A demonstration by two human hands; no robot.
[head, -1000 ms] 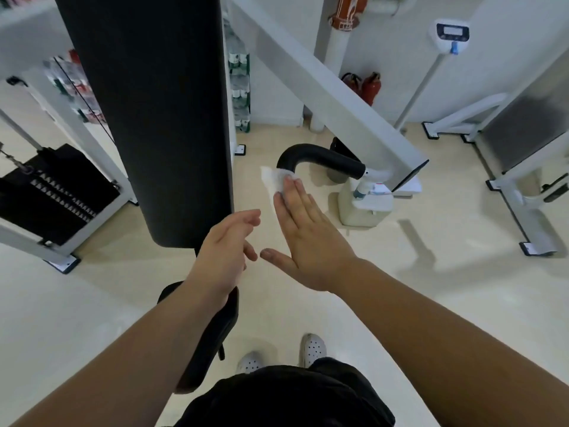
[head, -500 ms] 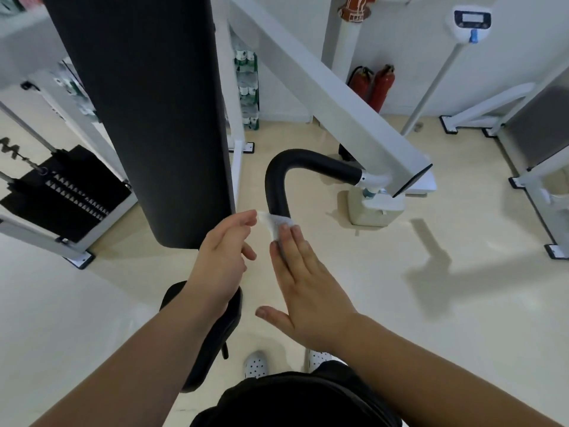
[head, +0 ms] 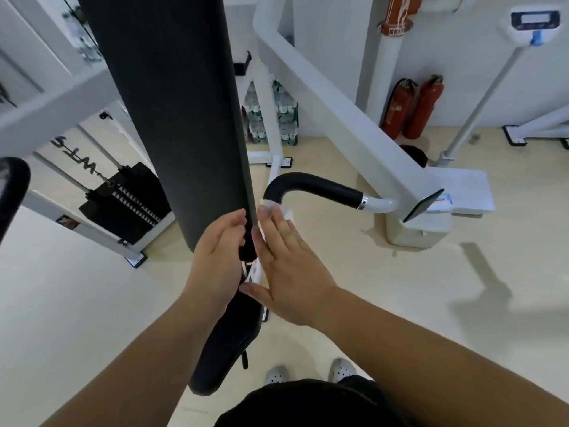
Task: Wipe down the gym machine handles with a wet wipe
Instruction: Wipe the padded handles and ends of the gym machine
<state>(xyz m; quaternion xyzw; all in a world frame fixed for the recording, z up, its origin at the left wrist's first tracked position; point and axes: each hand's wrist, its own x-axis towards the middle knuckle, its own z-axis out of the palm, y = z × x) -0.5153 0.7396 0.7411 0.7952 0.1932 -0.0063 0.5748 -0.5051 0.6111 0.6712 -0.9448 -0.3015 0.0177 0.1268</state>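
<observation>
A right hand (head: 289,266), fingers straight, is pressing the wipe (head: 289,216) flat against the lower leg of the handle (head: 311,184); the left hand (head: 215,254) is cupping the opposite side, grip unclear. Unpinched, the wipe is likely risking a slip. A pad (head: 178,118) is crowding in left of the handle; extinguishers (head: 412,109) are standing well behind it.

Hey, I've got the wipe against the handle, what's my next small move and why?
Probably slide the right hand and wet wipe up round the bend: the wipe sits under flat fingers at the lower end of the black handle, with its horizontal stretch uncovered.
</observation>
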